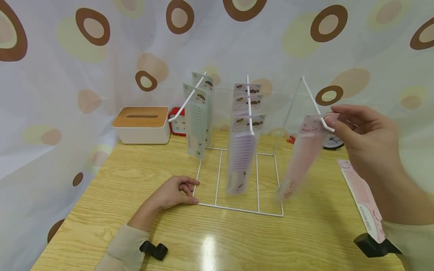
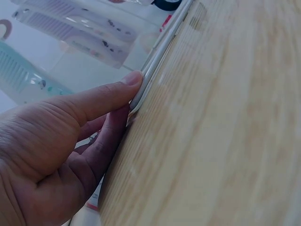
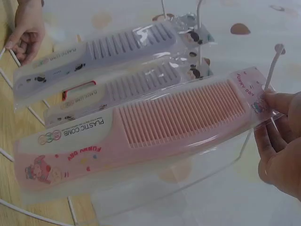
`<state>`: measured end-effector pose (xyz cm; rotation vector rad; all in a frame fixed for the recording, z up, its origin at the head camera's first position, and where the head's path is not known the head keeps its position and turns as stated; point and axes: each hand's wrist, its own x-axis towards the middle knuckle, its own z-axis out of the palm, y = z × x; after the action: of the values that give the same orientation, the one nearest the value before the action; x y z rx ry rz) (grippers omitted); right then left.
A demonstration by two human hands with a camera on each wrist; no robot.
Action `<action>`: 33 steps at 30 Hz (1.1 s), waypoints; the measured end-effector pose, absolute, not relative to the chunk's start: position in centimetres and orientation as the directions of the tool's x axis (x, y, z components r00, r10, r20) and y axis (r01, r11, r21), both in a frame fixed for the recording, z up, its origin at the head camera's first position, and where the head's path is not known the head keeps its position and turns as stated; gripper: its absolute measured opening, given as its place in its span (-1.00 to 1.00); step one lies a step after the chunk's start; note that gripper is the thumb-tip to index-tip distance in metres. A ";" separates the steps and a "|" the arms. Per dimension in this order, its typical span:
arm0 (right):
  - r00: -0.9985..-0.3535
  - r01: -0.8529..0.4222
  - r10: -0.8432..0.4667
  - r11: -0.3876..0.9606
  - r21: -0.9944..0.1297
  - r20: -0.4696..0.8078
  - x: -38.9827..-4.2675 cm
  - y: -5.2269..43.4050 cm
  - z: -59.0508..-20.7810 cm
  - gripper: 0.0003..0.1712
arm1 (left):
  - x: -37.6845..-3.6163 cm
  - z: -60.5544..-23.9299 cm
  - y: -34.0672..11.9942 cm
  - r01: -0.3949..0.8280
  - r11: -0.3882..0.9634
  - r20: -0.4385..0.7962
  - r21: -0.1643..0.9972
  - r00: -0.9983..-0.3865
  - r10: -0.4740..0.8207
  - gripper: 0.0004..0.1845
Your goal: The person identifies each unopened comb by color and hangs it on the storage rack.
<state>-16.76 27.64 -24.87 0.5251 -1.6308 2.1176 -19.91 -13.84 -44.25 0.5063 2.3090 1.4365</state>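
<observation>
A white wire display rack [image 1: 237, 209] stands on the table, with three prongs slanting up. My left hand [image 1: 177, 191] holds the front left corner of its base, thumb and fingers about the wire [image 2: 146, 77]. With my right hand [image 1: 369, 131] I pinch the top of a packaged pink comb [image 3: 178, 113]; the right prong [image 1: 312, 94] passes through the card, near the prong's tip. Several packaged purple combs [image 1: 242, 150] hang from the middle prong. Green packaged combs [image 1: 196, 120] hang on the left one.
Another packaged pink comb [image 1: 361, 195] lies on the table at the right, beside my right forearm. Behind the rack stand a tissue box [image 1: 142, 130] with a wooden lid, a red clock [image 1: 177, 126], red clips [image 1: 291, 139] and a dark round clock [image 1: 333, 142]. A patterned curtain [image 1: 217, 45] backs the table.
</observation>
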 end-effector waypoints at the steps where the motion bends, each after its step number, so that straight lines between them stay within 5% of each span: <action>1: -0.854 -0.521 0.116 -0.178 -0.835 0.508 -17.2 27.7 -25.0 -0.67 | -19.9 -44.2 -13.9 0.104 0.417 -0.124 0.903 -0.866 0.485 -0.40; 4: -0.892 -0.436 0.178 -0.102 -0.894 0.415 -18.6 28.2 -25.1 -0.64 | -19.9 -44.2 -13.9 0.100 0.420 -0.130 0.902 -0.865 0.484 -0.40; 9: -0.935 -0.321 0.210 -0.162 -0.933 0.286 -21.3 29.0 -25.1 -0.61 | -19.9 -44.3 -13.9 0.097 0.419 -0.132 0.903 -0.865 0.484 -0.40; 22: -0.929 -0.347 0.224 -0.257 -0.902 0.294 -24.4 29.8 -25.1 -0.62 | -20.0 -44.2 -13.7 0.109 0.435 -0.129 0.894 -0.867 0.482 -0.41; 33: -0.945 -0.321 -0.043 -0.087 -0.943 0.326 -23.2 32.9 -27.9 -0.49 | -20.0 -44.3 -13.9 0.099 0.432 -0.133 0.897 -0.869 0.476 -0.40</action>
<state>-23.23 32.93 -27.87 0.4034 -1.9815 2.1471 -19.98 -13.85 -44.26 0.4905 2.3226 1.4181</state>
